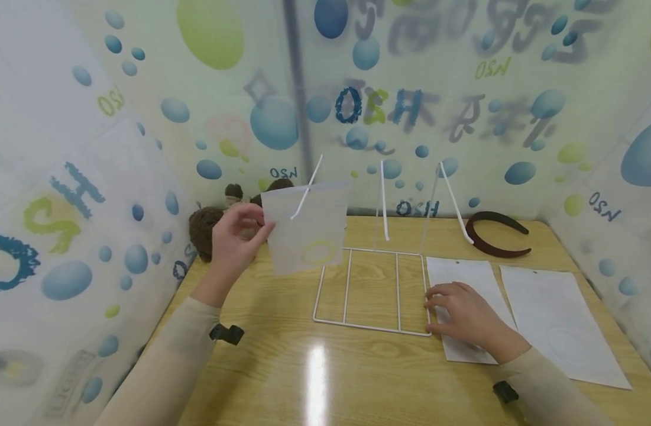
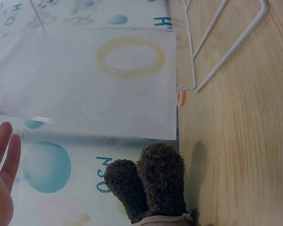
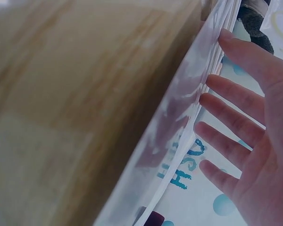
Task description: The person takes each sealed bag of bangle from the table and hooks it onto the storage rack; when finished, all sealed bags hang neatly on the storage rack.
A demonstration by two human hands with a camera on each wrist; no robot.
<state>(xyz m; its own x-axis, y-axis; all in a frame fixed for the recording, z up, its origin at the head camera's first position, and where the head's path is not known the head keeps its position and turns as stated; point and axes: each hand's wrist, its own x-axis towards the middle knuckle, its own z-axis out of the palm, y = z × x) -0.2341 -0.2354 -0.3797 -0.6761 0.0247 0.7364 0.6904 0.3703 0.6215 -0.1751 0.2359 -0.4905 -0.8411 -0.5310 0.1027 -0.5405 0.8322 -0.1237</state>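
A translucent plastic bag [image 1: 304,236] with a yellow ring mark hangs on the left prong [image 1: 307,188] of a white wire rack [image 1: 372,325]. My left hand [image 1: 235,236] pinches its left edge between thumb and fingers; in the left wrist view the bag [image 2: 75,80] spreads flat beside the fingers. My right hand [image 1: 466,316] has loosely bent fingers at the rack's right base bar, over a stack of white plastic bags [image 1: 460,272]. In the right wrist view, the right hand's fingers [image 3: 233,94] are spread along the stack's layered edge [image 3: 179,122].
Two more prongs [image 1: 385,201] of the rack stick up toward me. A second bag stack [image 1: 564,319] lies at the right, with a dark red headband [image 1: 498,251] behind it. A brown plush toy [image 1: 203,231] sits at the back left, against the patterned curtain [image 1: 437,118].
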